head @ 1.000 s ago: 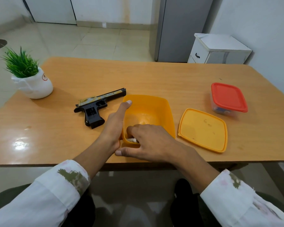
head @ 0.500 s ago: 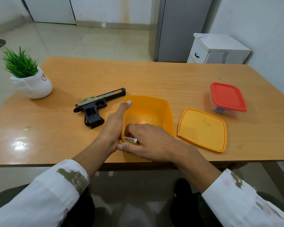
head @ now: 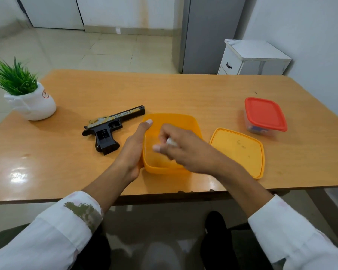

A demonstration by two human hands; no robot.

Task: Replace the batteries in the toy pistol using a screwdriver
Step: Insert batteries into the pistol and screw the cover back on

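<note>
A black toy pistol (head: 109, 128) with a gold slide lies on its side on the wooden table (head: 86, 168), left of an open orange box (head: 191, 123). My left hand (head: 134, 148) rests flat against the box's left wall, fingers straight, thumb along the rim. My right hand (head: 180, 147) hovers over the box, blurred, with fingers curled round a small pale battery (head: 170, 141) whose end shows between them. No screwdriver is in view.
The box's orange lid (head: 239, 151) lies flat to its right. A clear box with a red lid (head: 264, 114) stands at the far right. A potted green plant (head: 27, 94) sits at the far left. A white cabinet (head: 252, 57) stands beyond the table.
My right hand has risen from the box's near end, lifting the battery, and moved up and right over the box. My left hand stays against the box wall.
</note>
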